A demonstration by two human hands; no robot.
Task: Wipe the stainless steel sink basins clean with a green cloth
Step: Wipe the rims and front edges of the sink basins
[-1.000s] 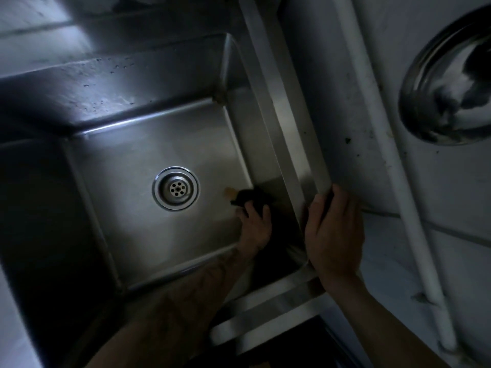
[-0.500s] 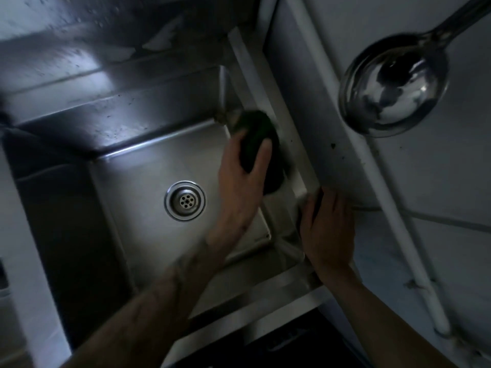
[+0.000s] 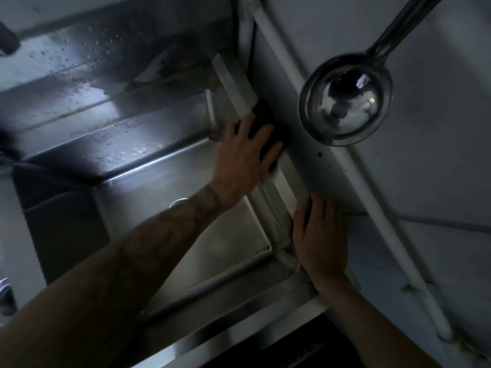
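Observation:
A stainless steel sink basin (image 3: 218, 235) fills the middle of the head view in dim light. My left hand (image 3: 241, 158) presses a dark cloth (image 3: 268, 120) with spread, straight fingers against the sink's right rim (image 3: 289, 179) near the far corner. The cloth looks almost black here and shows only past my fingertips. My right hand (image 3: 318, 240) rests flat on the same rim nearer to me. My left forearm hides most of the drain (image 3: 178, 202).
A steel ladle (image 3: 345, 102) hangs on the grey wall right of the sink, close to the cloth. A white pipe (image 3: 372, 208) runs down that wall. The wet backsplash (image 3: 93, 65) rises behind the basin. A second basin's edge (image 3: 16, 208) lies at the left.
My left hand carried the cloth from the basin floor up the right wall onto the rim's far corner. My right hand stayed on the rim. The camera shifted, bringing the ladle closer to centre.

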